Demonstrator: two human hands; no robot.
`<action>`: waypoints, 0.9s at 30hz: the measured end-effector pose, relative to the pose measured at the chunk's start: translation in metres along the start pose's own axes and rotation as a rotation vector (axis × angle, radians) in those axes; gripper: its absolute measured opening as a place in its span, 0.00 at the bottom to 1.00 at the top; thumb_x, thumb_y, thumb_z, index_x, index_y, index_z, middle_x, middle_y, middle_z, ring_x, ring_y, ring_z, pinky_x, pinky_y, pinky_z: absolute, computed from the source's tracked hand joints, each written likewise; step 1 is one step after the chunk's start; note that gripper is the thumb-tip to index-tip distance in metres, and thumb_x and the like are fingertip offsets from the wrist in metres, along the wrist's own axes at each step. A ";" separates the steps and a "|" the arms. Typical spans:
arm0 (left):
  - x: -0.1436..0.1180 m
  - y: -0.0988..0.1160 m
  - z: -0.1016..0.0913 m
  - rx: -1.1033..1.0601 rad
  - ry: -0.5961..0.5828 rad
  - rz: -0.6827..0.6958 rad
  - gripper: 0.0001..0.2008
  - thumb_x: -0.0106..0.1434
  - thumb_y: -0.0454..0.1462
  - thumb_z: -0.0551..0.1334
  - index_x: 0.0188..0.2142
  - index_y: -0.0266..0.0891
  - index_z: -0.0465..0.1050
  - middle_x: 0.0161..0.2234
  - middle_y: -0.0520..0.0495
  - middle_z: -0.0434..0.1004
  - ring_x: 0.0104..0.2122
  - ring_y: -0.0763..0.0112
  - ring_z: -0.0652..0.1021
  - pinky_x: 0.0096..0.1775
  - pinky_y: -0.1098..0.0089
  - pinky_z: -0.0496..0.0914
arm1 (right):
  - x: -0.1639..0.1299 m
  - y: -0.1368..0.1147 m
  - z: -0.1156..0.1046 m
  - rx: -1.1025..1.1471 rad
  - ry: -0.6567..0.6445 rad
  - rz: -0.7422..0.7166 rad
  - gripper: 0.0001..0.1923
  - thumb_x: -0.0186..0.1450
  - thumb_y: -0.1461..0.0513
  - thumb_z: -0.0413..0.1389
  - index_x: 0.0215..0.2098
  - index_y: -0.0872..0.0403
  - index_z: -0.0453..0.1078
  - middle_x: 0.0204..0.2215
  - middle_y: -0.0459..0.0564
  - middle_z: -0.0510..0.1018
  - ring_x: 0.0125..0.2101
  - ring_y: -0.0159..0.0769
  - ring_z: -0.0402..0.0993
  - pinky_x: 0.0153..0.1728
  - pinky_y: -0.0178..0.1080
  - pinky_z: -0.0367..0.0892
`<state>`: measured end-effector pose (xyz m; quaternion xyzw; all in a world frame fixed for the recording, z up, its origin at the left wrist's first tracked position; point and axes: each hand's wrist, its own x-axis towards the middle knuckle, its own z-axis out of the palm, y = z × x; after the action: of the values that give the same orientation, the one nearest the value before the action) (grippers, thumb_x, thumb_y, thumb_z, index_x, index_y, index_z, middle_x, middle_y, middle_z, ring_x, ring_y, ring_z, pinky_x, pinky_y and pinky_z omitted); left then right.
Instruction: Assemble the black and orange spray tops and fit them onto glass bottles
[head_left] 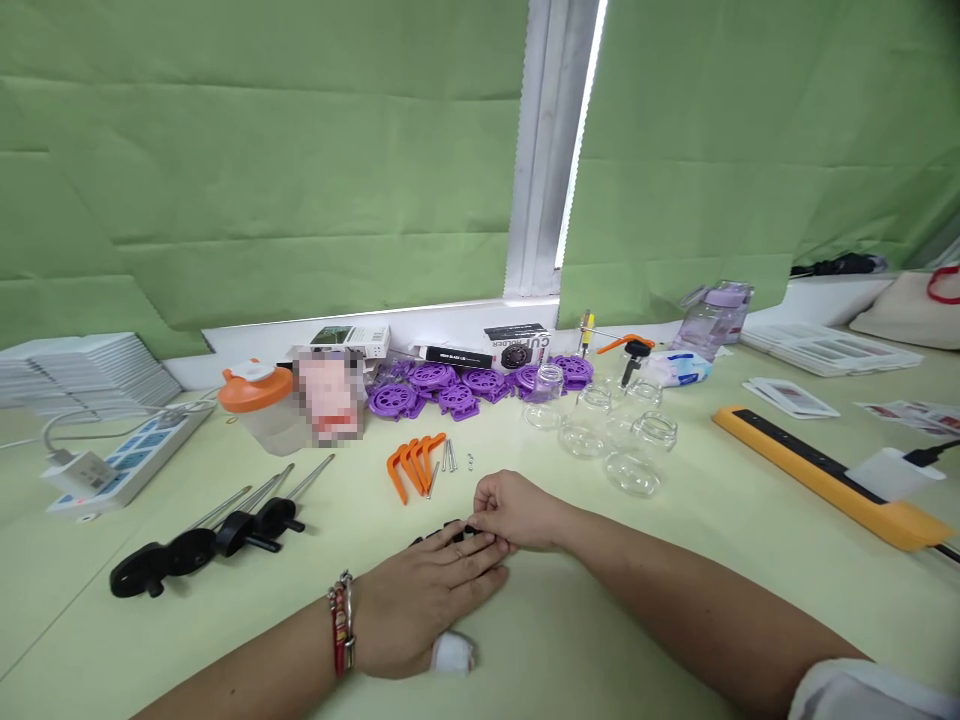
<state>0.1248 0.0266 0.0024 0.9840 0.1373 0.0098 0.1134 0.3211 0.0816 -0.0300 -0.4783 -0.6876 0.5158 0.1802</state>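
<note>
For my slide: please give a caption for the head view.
Both hands, left hand and right hand, meet over small black parts on a table.

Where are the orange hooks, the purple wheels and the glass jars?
orange hooks [411, 462], head view, on the middle of the bunch.
purple wheels [457, 388], head view, on a wheel near the middle of the pile.
glass jars [634, 465], head view, on the body of the nearest jar.
</note>
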 end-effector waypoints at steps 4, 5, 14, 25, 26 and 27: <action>0.005 0.001 0.001 -0.032 -0.048 -0.023 0.36 0.64 0.50 0.49 0.65 0.36 0.39 0.65 0.38 0.40 0.64 0.56 0.47 0.62 0.55 0.42 | 0.000 -0.001 -0.006 -0.157 0.054 -0.091 0.06 0.56 0.61 0.56 0.25 0.56 0.67 0.20 0.44 0.71 0.18 0.27 0.64 0.17 0.29 0.57; 0.008 0.000 0.001 -0.040 -0.053 -0.034 0.36 0.64 0.51 0.48 0.65 0.35 0.40 0.65 0.37 0.41 0.64 0.56 0.47 0.62 0.55 0.43 | 0.000 -0.001 -0.008 -0.191 0.065 -0.109 0.06 0.56 0.61 0.56 0.25 0.56 0.67 0.20 0.44 0.72 0.19 0.27 0.65 0.18 0.29 0.57; 0.052 -0.016 0.017 -0.020 0.045 -0.055 0.35 0.64 0.53 0.46 0.62 0.32 0.48 0.63 0.33 0.49 0.62 0.53 0.53 0.60 0.53 0.49 | 0.003 -0.002 -0.048 -0.454 0.196 -0.080 0.06 0.58 0.62 0.55 0.24 0.56 0.70 0.20 0.46 0.74 0.21 0.29 0.65 0.24 0.32 0.57; 0.115 -0.047 0.022 0.101 0.140 -0.081 0.36 0.64 0.54 0.45 0.61 0.28 0.50 0.61 0.29 0.54 0.60 0.51 0.56 0.58 0.54 0.49 | 0.013 0.018 -0.085 -0.503 0.403 -0.016 0.08 0.59 0.61 0.53 0.27 0.57 0.71 0.25 0.52 0.75 0.27 0.34 0.67 0.27 0.34 0.57; 0.117 -0.048 0.021 0.105 0.145 -0.084 0.36 0.63 0.54 0.45 0.61 0.28 0.50 0.60 0.29 0.54 0.60 0.51 0.57 0.58 0.55 0.50 | 0.014 0.019 -0.086 -0.495 0.414 -0.017 0.08 0.59 0.61 0.52 0.27 0.57 0.71 0.25 0.52 0.75 0.27 0.34 0.67 0.27 0.34 0.57; 0.119 -0.048 0.021 0.107 0.150 -0.086 0.36 0.63 0.54 0.45 0.61 0.27 0.50 0.60 0.29 0.54 0.60 0.51 0.57 0.58 0.55 0.50 | 0.014 0.020 -0.087 -0.482 0.416 -0.020 0.09 0.59 0.61 0.52 0.27 0.58 0.71 0.25 0.52 0.75 0.27 0.34 0.67 0.27 0.34 0.58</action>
<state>0.2272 0.0995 -0.0301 0.9784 0.1877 0.0712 0.0503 0.3885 0.1409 -0.0164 -0.5957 -0.7430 0.2273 0.2034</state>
